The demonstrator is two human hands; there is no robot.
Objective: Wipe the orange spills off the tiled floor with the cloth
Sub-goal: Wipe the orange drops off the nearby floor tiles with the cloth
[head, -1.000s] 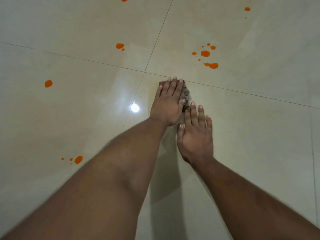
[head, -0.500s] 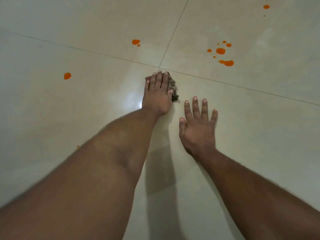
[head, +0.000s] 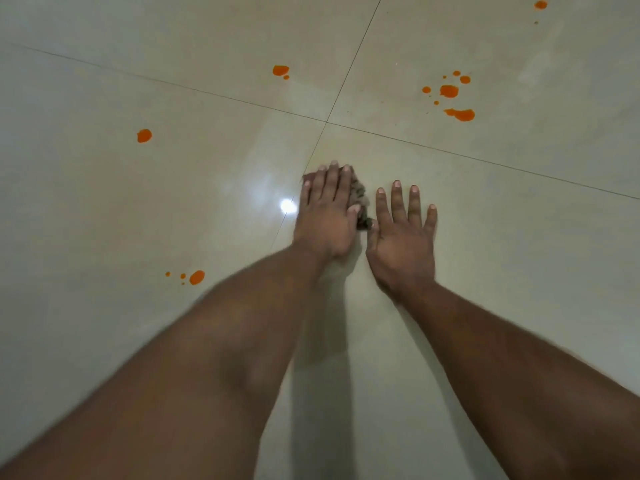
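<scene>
The left hand [head: 327, 213] lies flat and wide on the cloth [head: 360, 199], hiding most of it, the right hand [head: 401, 237] rests spread on the floor [head: 519, 271] beside it, maybe touching, with orange spills [head: 450, 91] well apart.

You've got the cloth [head: 360, 199] bunched up, dark and mottled, flat on the glossy beige floor [head: 519, 271] just below the tile-joint crossing, mostly covered. Orange spills around you: a cluster [head: 450, 93] far right, a lone drop top right [head: 540, 4], a pair up centre [head: 280, 70], a single blob left [head: 144, 135], three drops lower left [head: 196, 277].
</scene>
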